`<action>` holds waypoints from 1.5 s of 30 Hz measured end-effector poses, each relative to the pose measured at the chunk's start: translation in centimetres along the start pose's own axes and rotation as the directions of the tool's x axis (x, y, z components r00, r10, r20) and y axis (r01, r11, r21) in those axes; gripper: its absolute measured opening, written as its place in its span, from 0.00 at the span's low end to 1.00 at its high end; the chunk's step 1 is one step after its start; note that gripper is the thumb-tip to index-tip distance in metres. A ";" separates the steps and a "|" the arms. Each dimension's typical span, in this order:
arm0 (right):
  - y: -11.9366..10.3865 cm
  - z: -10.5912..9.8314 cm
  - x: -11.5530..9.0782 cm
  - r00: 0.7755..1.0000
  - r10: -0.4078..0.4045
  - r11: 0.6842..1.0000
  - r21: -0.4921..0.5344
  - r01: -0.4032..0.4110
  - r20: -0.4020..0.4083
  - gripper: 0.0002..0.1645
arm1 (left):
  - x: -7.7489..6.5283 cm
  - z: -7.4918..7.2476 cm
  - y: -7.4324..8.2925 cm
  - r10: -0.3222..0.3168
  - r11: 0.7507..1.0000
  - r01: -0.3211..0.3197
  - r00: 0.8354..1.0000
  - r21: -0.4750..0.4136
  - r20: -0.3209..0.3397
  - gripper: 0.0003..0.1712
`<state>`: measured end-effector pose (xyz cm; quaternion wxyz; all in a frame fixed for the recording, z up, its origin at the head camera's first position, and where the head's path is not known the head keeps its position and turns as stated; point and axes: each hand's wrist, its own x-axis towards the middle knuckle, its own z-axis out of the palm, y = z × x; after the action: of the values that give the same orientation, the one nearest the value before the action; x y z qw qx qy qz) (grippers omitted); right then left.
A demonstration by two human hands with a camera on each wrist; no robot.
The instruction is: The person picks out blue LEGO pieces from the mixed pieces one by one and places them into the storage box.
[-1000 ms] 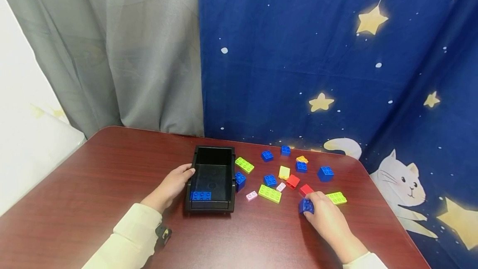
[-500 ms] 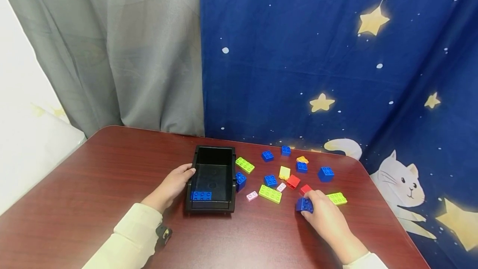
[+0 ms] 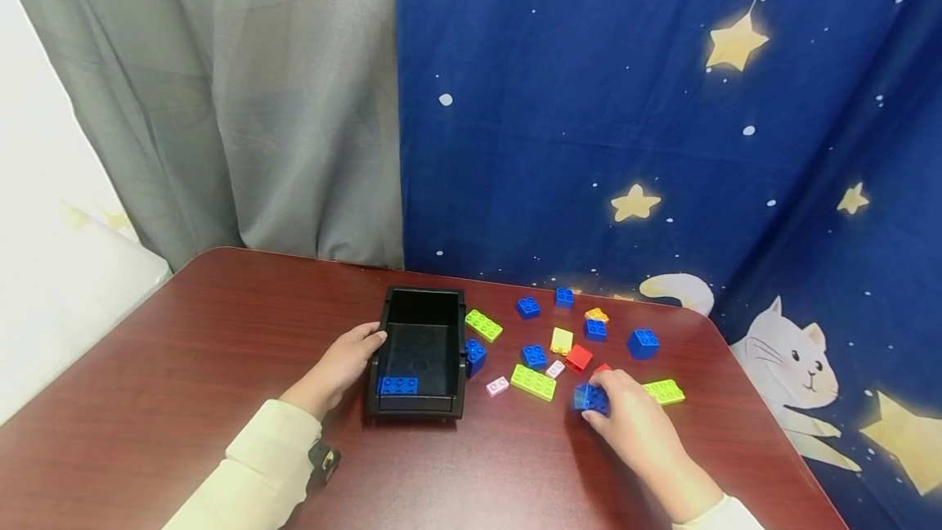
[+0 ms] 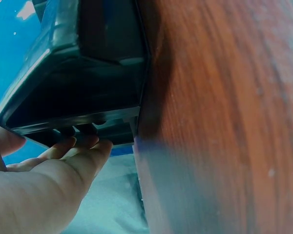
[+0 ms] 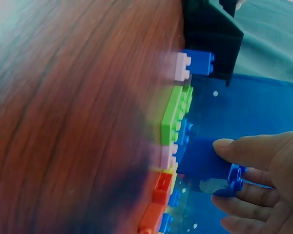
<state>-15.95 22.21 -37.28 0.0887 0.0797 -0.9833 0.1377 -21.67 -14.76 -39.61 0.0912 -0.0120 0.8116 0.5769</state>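
Note:
My left hand (image 3: 340, 368) grips the left side of a black plastic bin (image 3: 421, 350), thumb at the rim. In the left wrist view, its fingers curl under the edge of the bin (image 4: 88, 90). A blue building brick (image 3: 397, 385) lies inside, at the bin's near end. Right of the bin, my right hand (image 3: 642, 425) pinches another blue brick (image 3: 588, 398) between thumb and fingers. The right wrist view shows this brick (image 5: 202, 158) held off the table. Partly hidden behind that hand is a red brick (image 3: 603, 367).
Between the bin and the right hand lie a lime brick (image 3: 533, 383), two pink bricks, a red brick (image 3: 578, 359) and a yellow brick (image 3: 561, 340). Several blue bricks are scattered behind. A blue brick (image 3: 475, 357) stands beside the bin's right wall. Curtains hang behind the table (image 3: 243, 334).
My right hand has moved a little left with the blue brick, which now tilts differently in its fingers. The left hand and bin have stayed in place.

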 end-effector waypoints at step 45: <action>-9.7 1.1 1.8 0.948 -0.246 0.927 0.235 0.291 -0.202 0.24 | 0.1 0.1 -0.2 0.000 1.000 0.000 1.000 0.023 -0.011 0.32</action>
<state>-16.10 12.49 -35.48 0.1784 0.2132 -0.9250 0.2591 -21.72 -14.66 -39.82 0.0868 -0.0144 0.8186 0.5676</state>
